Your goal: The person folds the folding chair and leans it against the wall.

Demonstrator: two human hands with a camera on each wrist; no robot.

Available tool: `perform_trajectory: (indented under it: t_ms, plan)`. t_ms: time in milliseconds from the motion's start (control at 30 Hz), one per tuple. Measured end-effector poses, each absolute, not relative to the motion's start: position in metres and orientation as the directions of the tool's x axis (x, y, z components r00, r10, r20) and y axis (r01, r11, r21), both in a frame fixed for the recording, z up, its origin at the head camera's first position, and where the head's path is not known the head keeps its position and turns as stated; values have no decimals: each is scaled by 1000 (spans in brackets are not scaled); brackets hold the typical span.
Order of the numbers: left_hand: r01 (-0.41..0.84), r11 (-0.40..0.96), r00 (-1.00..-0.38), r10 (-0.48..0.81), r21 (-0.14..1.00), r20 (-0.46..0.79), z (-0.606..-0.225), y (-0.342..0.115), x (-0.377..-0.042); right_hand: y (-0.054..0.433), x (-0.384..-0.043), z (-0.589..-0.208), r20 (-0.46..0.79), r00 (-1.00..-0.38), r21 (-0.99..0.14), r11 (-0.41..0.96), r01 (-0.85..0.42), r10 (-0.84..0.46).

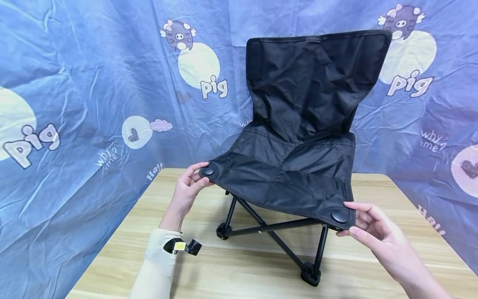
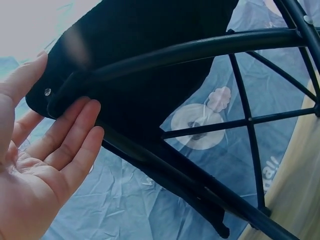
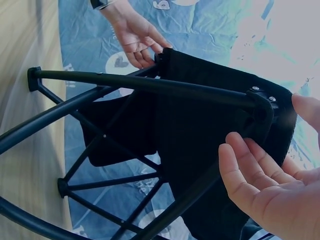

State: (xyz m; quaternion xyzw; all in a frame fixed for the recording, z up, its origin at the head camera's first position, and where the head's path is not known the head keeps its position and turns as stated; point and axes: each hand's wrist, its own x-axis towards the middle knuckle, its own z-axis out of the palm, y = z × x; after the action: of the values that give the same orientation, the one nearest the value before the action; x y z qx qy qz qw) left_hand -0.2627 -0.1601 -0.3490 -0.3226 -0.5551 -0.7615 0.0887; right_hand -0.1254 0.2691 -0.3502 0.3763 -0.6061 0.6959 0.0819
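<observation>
A black folding camp chair [image 1: 287,166] stands unfolded on the table, its fabric back upright and its seat toward me. My left hand [image 1: 187,187] pinches the seat's front left corner, index finger on top by a round button and thumb at the front edge. At the front right corner, my right hand [image 1: 381,234] holds the fabric the same way, beside another button [image 1: 340,216]. From below, the left wrist view shows the left fingertips [image 2: 92,107] under the corner near a metal rivet [image 2: 48,92]. Two rivets [image 3: 264,93] show at the right corner.
Crossed black metal legs [image 1: 269,228] with plastic feet [image 1: 310,274] rest on the light wooden table [image 1: 209,274]. Blue cloth [image 1: 93,83] printed with pigs hangs behind and on both sides. A wrist camera mount [image 1: 192,247] sits on the left sleeve.
</observation>
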Motion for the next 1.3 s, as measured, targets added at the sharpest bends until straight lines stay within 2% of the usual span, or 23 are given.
perform_trajectory:
  t_ms: [367,733,1300]
  plan:
    - [509,-457,-742,195,729,641,-350,-154,-267,269,-128,-349,624,-708,-781,-262,-566,-331]
    - [501,-454,-771,152,737,618,-346,-149,-266,268,-130,-345,613,-724,-790,-219,-573,-316]
    - [501,-478,-777,118,721,619,-339,-140,-263,264,-139,-334,635,-706,-772,-210,-600,-314]
